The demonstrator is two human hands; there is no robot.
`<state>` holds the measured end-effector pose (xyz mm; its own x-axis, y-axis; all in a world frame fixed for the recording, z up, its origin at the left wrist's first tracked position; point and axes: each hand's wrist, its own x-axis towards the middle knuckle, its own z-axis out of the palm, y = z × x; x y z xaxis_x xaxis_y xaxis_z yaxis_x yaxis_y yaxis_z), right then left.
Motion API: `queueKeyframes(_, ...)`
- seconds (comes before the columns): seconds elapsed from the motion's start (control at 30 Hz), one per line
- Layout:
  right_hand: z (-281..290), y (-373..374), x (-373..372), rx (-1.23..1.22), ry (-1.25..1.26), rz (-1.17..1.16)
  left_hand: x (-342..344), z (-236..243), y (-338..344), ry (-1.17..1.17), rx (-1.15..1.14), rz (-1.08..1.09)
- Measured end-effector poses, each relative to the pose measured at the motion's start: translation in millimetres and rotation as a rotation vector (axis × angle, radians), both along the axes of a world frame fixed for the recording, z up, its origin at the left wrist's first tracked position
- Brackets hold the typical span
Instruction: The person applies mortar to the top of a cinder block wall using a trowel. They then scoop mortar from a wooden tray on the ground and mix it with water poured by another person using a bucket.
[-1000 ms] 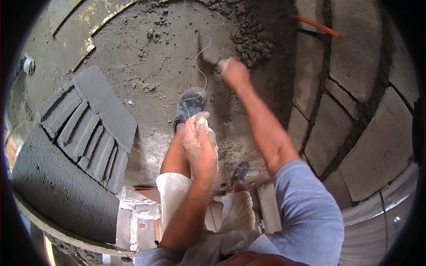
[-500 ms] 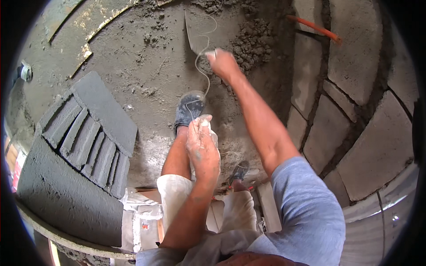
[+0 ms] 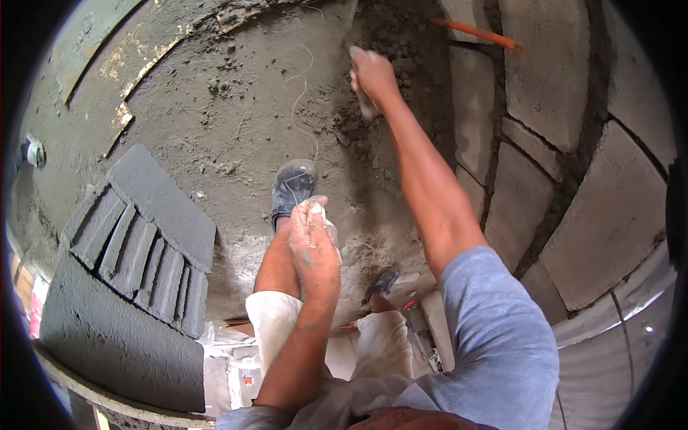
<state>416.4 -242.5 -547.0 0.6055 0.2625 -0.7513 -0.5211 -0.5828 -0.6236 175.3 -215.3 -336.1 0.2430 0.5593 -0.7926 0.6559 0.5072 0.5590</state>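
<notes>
My left hand (image 3: 314,247), smeared with pale mortar, is closed in front of my left knee. Its fingers pinch a thin pale string (image 3: 295,115), which runs up across the grey mortar ground (image 3: 251,143). Something whitish shows beside the palm, too hidden to name. Farther out to the right, my right hand (image 3: 375,74) is wrapped around a trowel, whose handle end (image 3: 368,109) sticks out below the fist. The trowel's blade looks edge-on and blurred, just above dark loose mortar (image 3: 401,54).
On the left lie grey slabs (image 3: 165,197) and several narrow strips (image 3: 129,251). Large stone slabs (image 3: 548,68) with dark joints line the right, an orange rod (image 3: 476,32) across them. My dark shoe (image 3: 294,186) stands on the mortar. Crusted boards (image 3: 154,64) lie upper left.
My right hand has moved away and slightly right with the trowel, whose blade has turned from broadside to edge-on. The left hand still pinches the string. The whole view has shifted somewhat.
</notes>
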Motion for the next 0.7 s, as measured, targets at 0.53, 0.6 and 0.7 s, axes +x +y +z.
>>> queueKeyframes(0.53, -3.2, -149.0, -196.1, -0.496, -0.019, 0.668, -7.1, -10.4, -10.0, -0.048, 0.066, -0.144)
queueKeyframes(0.6, -7.9, -164.3, -190.0, -0.591, -0.048, 0.712, -6.5, -8.8, -9.7, -0.039, 0.067, -0.171)
queueKeyframes(0.7, -19.4, -174.1, -161.0, -0.627, -0.181, 0.769, -6.8, 2.5, -10.3, 0.043, -0.072, -0.116)
